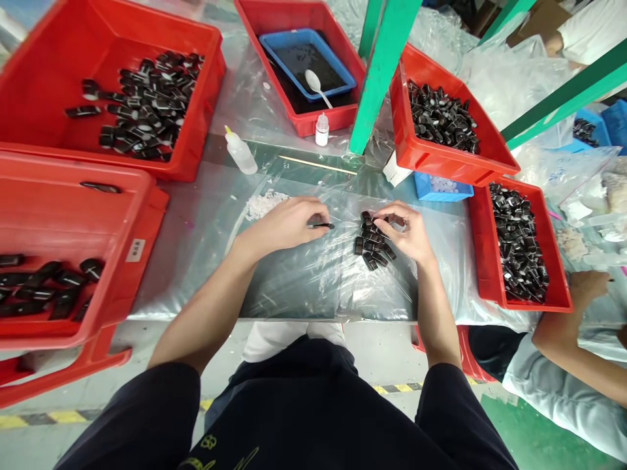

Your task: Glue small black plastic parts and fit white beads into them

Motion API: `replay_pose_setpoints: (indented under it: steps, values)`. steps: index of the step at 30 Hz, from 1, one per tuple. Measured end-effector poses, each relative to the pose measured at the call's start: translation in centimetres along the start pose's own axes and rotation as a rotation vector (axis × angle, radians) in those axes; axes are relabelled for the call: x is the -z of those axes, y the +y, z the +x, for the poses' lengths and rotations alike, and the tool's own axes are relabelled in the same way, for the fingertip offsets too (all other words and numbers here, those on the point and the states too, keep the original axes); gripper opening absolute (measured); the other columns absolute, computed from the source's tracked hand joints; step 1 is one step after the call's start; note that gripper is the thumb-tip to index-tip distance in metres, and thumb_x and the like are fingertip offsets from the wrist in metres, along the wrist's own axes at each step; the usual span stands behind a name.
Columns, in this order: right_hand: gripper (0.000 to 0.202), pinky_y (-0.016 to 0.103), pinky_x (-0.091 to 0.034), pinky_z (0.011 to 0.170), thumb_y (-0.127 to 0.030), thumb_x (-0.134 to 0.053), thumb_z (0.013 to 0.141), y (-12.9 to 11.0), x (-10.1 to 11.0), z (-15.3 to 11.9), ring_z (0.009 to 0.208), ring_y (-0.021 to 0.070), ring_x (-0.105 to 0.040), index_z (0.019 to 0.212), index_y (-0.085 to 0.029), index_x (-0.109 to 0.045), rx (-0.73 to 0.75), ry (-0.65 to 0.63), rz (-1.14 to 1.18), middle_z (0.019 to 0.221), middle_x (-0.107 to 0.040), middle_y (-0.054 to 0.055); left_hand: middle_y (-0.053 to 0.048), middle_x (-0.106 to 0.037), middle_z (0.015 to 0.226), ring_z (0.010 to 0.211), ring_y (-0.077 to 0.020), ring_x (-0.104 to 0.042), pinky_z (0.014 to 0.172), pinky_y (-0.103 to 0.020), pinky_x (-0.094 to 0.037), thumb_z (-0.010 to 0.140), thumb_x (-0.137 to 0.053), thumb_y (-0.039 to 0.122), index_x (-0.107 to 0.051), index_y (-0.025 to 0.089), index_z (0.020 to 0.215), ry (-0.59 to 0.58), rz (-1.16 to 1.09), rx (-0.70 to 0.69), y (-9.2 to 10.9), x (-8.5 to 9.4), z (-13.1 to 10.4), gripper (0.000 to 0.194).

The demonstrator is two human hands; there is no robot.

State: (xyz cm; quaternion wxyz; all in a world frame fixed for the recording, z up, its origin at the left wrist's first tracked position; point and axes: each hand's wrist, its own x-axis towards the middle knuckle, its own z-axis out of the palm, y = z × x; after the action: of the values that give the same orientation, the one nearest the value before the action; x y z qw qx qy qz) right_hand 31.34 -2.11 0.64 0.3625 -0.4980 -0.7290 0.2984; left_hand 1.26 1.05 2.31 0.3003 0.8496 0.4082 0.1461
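Observation:
My left hand is closed on a small dark glossy part, which juts from the fingertips over the plastic-covered table. Right of it, my right hand reaches over the top of a pile of small black glossy parts. Its thumb and fingers are pinched together at the pile's upper edge, and what they grip, if anything, is hidden. Near my left wrist lies a heap of small white pieces.
Red bins of black parts stand left and right. A squeeze bottle, a thin wooden stick and a small dropper bottle lie behind my hands. A green post rises at the back. A co-worker's hand shows at right.

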Motion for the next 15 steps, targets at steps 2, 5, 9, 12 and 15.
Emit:
replay_pose_setpoints:
  steps: [2,5,9,12,15]
  values:
    - [0.018,0.036,-0.051,0.079,-0.041,-0.077,0.097,-0.5,-1.0,-0.2,0.086,0.0205,-0.066,0.104,-0.025,-0.081,0.022,-0.026,-0.021,0.093,-0.077,0.005,-0.005,-0.075,0.091,0.082,-0.0201,-0.067,0.079,-0.033,-0.048,0.094,-0.064,0.04,-0.071,0.021,0.095,0.079,-0.114,-0.032,0.4,-0.9,0.4,0.02]
    - [0.023,0.039,-0.053,0.089,-0.044,-0.077,0.098,-1.2,-2.2,-0.4,0.092,0.0233,-0.067,0.113,-0.027,-0.08,0.052,-0.092,-0.058,0.099,-0.08,0.006,-0.003,-0.077,0.092,0.079,-0.0175,-0.069,0.077,-0.031,-0.051,0.095,-0.067,0.041,-0.073,0.021,0.113,0.205,-0.267,-0.052,1.0,-2.3,0.7,0.028]
    - [0.032,0.042,-0.053,0.093,-0.056,-0.076,0.097,-1.4,-3.3,-0.4,0.091,0.0256,-0.067,0.103,-0.026,-0.08,0.061,-0.148,-0.045,0.099,-0.081,0.008,-0.004,-0.081,0.094,0.081,-0.0172,-0.073,0.068,-0.027,-0.051,0.096,-0.067,0.041,-0.075,0.021,0.109,0.332,-0.398,-0.021,1.6,-3.9,0.9,0.025]
    - [0.04,0.039,-0.053,0.086,-0.062,-0.07,0.099,-1.2,-3.8,-0.4,0.084,0.0236,-0.064,0.093,-0.024,-0.08,0.009,-0.108,-0.02,0.087,-0.076,0.006,-0.005,-0.081,0.095,0.084,-0.0178,-0.075,0.068,-0.026,-0.052,0.095,-0.069,0.042,-0.073,0.021,0.099,0.344,-0.44,-0.005,1.5,-4.5,1.1,0.022]
    - [0.042,0.038,-0.053,0.084,-0.062,-0.068,0.1,-0.6,-3.9,-0.4,0.08,0.0221,-0.064,0.093,-0.023,-0.081,-0.04,-0.037,0.007,0.084,-0.073,0.005,-0.006,-0.082,0.1,0.087,-0.019,-0.074,0.076,-0.03,-0.056,0.097,-0.067,0.04,-0.074,0.021,0.101,0.347,-0.319,-0.017,0.6,-4.3,1.3,0.021]
